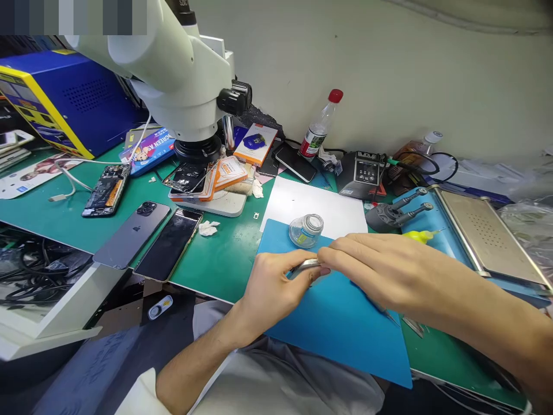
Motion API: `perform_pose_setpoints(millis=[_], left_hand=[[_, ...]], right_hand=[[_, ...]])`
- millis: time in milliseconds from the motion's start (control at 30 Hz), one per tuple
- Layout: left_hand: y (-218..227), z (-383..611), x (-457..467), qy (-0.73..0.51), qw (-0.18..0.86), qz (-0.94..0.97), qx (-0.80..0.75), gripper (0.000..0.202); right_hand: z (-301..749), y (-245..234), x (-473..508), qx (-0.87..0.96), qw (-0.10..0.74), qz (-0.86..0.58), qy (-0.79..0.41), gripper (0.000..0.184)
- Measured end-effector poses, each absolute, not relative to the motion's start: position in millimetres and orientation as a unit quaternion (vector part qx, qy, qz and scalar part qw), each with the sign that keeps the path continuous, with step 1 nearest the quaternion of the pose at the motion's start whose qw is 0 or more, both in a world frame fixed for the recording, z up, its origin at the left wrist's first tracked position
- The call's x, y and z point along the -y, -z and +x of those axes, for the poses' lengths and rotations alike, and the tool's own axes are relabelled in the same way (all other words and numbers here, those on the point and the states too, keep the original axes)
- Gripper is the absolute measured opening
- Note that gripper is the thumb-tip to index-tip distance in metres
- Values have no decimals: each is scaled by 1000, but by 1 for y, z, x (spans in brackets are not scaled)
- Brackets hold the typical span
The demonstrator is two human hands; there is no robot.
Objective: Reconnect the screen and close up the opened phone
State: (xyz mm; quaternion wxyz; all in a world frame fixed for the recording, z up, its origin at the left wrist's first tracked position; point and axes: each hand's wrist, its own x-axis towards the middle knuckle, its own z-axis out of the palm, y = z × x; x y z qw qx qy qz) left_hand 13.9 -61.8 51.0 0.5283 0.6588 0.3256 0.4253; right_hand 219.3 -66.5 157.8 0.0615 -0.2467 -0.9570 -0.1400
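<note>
My left hand (276, 282) is closed around a thin phone (309, 264) with a silver, rounded edge, held just above the blue mat (345, 323). From the right, my right hand (375, 259) reaches across with its fingers together, their tips pressed on the same phone at its far end. Most of the phone is hidden by the fingers. Just beyond both hands stands a small glass bottle (306, 230) with a label, at the mat's back edge. Under my right hand, a thin pointed tool (389, 316) lies partly covered on the mat.
A microscope (190, 86) towers at the left back. Two phones, one grey (132, 233) and one black (169, 245), lie left, near an opened phone (106, 190). A red-capped bottle (318, 127), a soldering station (359, 174) and a metal-topped plate (492, 236) stand behind and right.
</note>
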Motion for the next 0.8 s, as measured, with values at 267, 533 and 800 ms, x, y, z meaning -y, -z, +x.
perform_pose_setpoints(millis=[267,533,800], left_hand=[[-49,14,59,-422,526,656,-340,16],[-50,13,60,-424,533,645,-347,16],[-48,16,65,-430,520,657,-336,18]], right_hand=[[222,-148,63,949,111,-289,54,15],[253,-137,47,827,228,-420,-296,29],[289,-67,-65,699,334,-587,-235,51]])
